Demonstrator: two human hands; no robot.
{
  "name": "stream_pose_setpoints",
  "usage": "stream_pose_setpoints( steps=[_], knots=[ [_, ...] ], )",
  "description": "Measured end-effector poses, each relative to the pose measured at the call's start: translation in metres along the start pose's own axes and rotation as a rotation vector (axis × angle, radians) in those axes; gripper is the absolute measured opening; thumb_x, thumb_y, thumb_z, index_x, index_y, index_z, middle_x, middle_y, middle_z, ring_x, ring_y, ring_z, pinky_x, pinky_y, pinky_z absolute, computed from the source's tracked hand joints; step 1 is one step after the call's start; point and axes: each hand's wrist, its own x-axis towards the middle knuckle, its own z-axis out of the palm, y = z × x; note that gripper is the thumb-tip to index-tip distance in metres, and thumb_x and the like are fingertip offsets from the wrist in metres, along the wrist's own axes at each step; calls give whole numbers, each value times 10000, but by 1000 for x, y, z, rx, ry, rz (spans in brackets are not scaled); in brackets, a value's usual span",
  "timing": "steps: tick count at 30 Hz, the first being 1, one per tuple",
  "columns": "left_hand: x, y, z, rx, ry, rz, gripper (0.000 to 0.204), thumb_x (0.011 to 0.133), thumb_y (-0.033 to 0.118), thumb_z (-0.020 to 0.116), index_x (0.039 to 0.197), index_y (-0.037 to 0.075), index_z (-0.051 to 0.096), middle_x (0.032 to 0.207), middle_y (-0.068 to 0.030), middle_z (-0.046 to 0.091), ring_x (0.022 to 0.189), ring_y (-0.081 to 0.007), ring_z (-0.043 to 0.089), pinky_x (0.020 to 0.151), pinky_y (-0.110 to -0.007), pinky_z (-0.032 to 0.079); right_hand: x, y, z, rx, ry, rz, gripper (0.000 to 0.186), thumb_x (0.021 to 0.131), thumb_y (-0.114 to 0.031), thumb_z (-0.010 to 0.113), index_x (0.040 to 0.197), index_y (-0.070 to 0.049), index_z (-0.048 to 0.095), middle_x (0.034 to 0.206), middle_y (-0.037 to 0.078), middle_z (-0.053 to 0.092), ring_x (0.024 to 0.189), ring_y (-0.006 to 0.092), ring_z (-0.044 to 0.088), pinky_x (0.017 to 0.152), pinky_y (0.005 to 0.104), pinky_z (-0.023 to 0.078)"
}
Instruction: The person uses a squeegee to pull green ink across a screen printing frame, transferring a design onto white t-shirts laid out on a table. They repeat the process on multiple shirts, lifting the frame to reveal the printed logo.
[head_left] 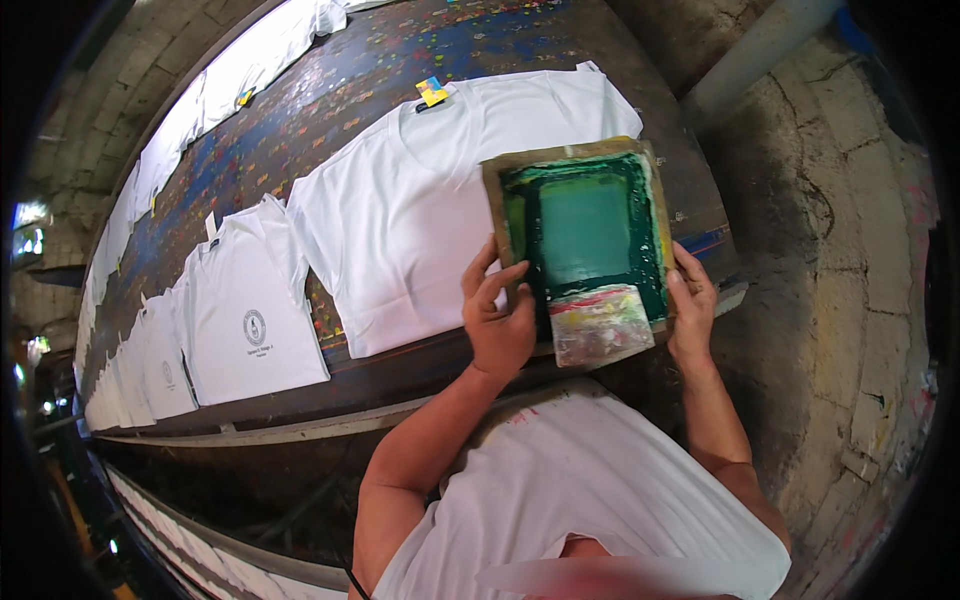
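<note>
A green-inked printing screen point(586, 225), its wooden frame gripped from both sides, sits at 2 o'clock from the view's centre. The left hand's point(502, 322) fingers hold its 8 o'clock side; the right hand's point(692, 302) fingers clasp 4 o'clock. A paint-smeared squeegee point(603, 330) overlaps its 6 o'clock edge. Toward 10 o'clock, a plain white V-neck T-shirt point(400, 215) lies on the paint-spotted counter point(330, 110).

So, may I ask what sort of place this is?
Probably a screen-printing workshop: there is a framed green screen, white T-shirts laid along a paint-spotted table, and a dark round print on one.
</note>
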Motion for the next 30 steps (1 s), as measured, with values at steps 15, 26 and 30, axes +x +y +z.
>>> stream_pose_setpoints(
  steps=[15, 26, 30],
  knots=[
    [21, -28, -36, -3, 129, -46, 341, 924, -159, 679, 1182, 17, 816, 1693, -253, 534, 1557, -355, 577, 1224, -401, 514, 46, 29, 48, -281, -256, -154, 600, 1050, 38, 736, 1621, 92, 559, 1605, 176, 588, 1460, 240, 586, 1284, 388, 427],
    [25, -31, -39, 31, 129, -102, 273, 908, -127, 709, 1128, -4, 813, 1671, -272, 591, 1522, -355, 606, 1240, -416, 491, 47, 33, 47, -309, -241, -171, 605, 1020, 54, 761, 1602, 58, 596, 1585, 169, 614, 1451, 236, 596, 1255, 381, 452],
    [26, -32, -36, -118, 161, -130, 251, 911, -131, 710, 1115, -15, 800, 1679, -264, 585, 1515, -337, 614, 1235, -413, 495, 49, 32, 49, -370, -210, -172, 581, 1016, 47, 778, 1575, 58, 622, 1545, 163, 650, 1422, 225, 617, 1229, 368, 472]
  ],
)
